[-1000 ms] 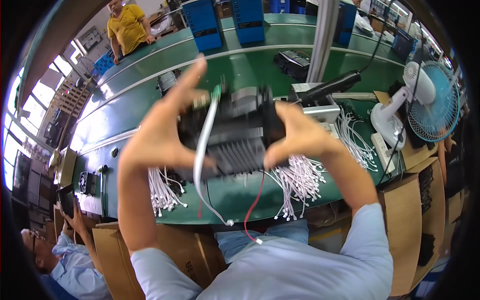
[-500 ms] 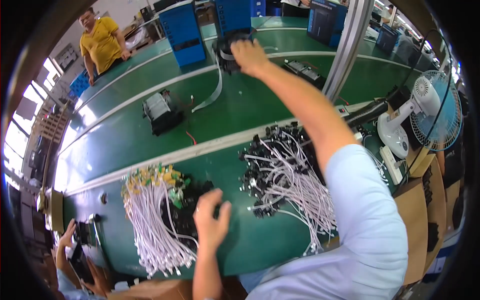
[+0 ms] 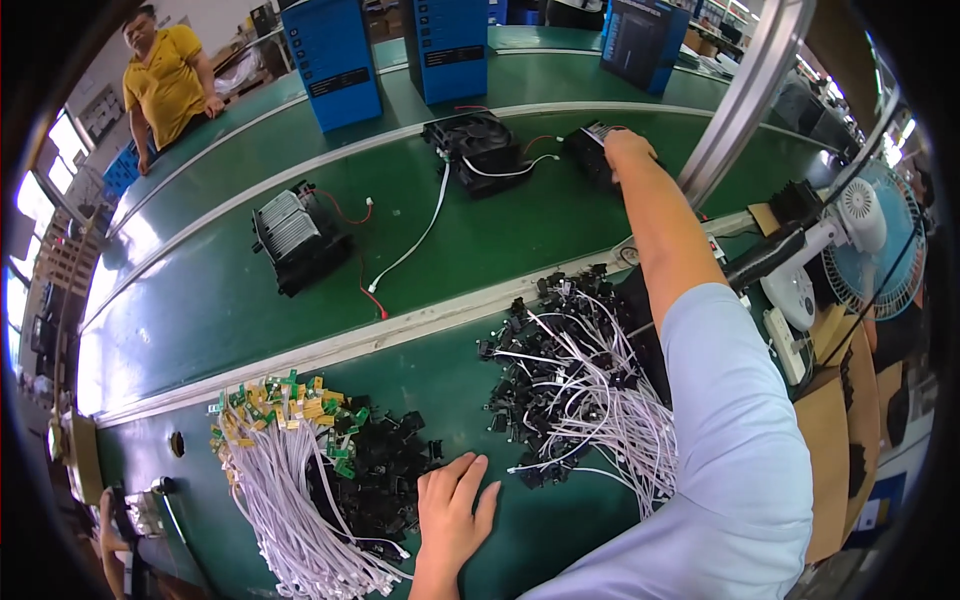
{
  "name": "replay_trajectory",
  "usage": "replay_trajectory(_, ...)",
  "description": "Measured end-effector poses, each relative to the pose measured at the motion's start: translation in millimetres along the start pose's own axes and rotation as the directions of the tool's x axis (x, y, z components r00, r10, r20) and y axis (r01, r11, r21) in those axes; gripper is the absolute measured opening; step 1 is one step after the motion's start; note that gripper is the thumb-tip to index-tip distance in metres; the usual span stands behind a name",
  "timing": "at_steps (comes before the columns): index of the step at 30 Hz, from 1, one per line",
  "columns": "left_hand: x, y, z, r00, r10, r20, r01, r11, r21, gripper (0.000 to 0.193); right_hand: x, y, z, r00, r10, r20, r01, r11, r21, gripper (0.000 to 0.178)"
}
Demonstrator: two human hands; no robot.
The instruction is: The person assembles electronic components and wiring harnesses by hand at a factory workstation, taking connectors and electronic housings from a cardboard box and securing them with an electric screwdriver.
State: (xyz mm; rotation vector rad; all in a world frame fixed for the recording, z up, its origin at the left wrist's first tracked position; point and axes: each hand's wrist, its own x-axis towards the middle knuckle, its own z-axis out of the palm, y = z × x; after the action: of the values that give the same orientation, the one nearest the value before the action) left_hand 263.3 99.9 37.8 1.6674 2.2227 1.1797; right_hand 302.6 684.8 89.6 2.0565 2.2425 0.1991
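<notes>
My one feed: head-worn left fisheye, looking down and ahead from above the wearer's right sleeve (image 3: 735, 390); green bench (image 3: 425, 370) close below, blue boxes (image 3: 447, 55) farther off, straight lines bowing toward the rim.

The right hand (image 3: 628, 152) touches the right end of a black heatsink module (image 3: 588, 152) on the green conveyor belt (image 3: 540, 222), while the left hand (image 3: 452, 515) is palm down over the workbench (image 3: 545, 515) between two bundles of white cables (image 3: 295, 500).
</notes>
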Motion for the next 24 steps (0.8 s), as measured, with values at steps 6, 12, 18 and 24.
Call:
replay_trajectory(6, -5, -6, -8, 0.999, -0.035, -0.039, 0.037, 0.999, 0.033, 0.039, -10, 0, -15, 0.943, -0.321, 0.094, 0.311, 0.945, 0.101, 0.045)
replay_trajectory(12, -4, -5, -3, 0.991, 0.015, -0.136, -0.011, 0.999, 0.03, 0.034, -9, 23, -77, 0.881, -0.467, 0.073, 0.472, 0.862, -0.186, 0.047)
replay_trajectory(18, -21, -21, -9, 0.957, 0.012, -0.291, 0.011, 0.997, 0.076, 0.015, -199, 8, -157, 0.687, -0.655, -0.315, 0.666, 0.741, -0.085, 0.043)
replay_trajectory(24, -32, -26, -35, 0.953, -0.064, -0.295, 0.165, 0.928, 0.334, 0.002, -331, -13, -118, 0.315, -0.869, -0.383, 0.936, 0.351, -0.028, 0.037)
